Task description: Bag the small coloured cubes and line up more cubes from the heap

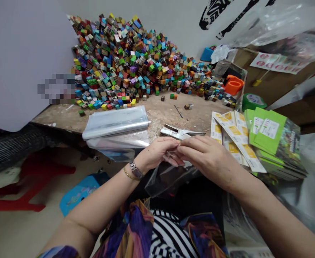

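Head view: left hand [157,152] and right hand [210,159] pinch clear plastic bag [161,179].
It hangs slack: thin, glossy, loosely creased.

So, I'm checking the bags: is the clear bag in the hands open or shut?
Cannot tell: the left hand and right hand cover the upper part of the clear bag.

Now the scene is being taken in from the wearer's head, the view tipped forward and down. At close range, the left hand [157,152] and right hand [211,157] are framed near the middle, looked down on from behind. Below the hands, patterned clothing [136,229] is caught; beyond them, the tabletop [160,116], heaped cubes [136,61] and wall [179,18] are reached, farther off.
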Available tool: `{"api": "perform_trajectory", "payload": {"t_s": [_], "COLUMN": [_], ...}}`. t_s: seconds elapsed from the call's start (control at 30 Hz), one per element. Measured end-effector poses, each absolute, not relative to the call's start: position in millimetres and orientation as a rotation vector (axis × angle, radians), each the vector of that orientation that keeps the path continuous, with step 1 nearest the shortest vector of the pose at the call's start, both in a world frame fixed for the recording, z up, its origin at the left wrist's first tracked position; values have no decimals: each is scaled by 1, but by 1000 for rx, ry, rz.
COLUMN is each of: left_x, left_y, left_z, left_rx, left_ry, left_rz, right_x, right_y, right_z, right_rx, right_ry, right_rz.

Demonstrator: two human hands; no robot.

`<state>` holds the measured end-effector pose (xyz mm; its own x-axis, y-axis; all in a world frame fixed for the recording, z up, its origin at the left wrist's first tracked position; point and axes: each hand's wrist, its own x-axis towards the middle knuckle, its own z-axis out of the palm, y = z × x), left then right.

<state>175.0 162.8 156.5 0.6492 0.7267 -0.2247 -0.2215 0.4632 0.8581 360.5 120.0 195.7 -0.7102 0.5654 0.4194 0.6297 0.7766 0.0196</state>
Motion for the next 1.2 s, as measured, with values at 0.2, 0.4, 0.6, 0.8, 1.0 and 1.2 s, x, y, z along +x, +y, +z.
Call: {"api": "perform_trajectory", "payload": {"t_s": [0.2,0.4,0.6,0.8,1.0,1.2], "left_x": [180,179,180,181,170,131], "left_y": [160,161,159,158,161,172], "left_z": [151,152,145,148,157,191], "left_rx": [891,880,899,913,1135,1368], "left_ry": [610,624,612,672,713,740], "left_rz": [649,670,718,710,741,686], "right_x": [358,354,353,350,352,364], "right_y": [119,118,117,117,113,125], "right_z": [195,196,194,191,185,174], "right_rx": [-947,-935,-925,-958,-1060,-1360], "right_ry": [-2644,-2640,-2663,-2691,-2427,-2183], "right_rz": [-188,-253,-269,-307,-273,264]}}
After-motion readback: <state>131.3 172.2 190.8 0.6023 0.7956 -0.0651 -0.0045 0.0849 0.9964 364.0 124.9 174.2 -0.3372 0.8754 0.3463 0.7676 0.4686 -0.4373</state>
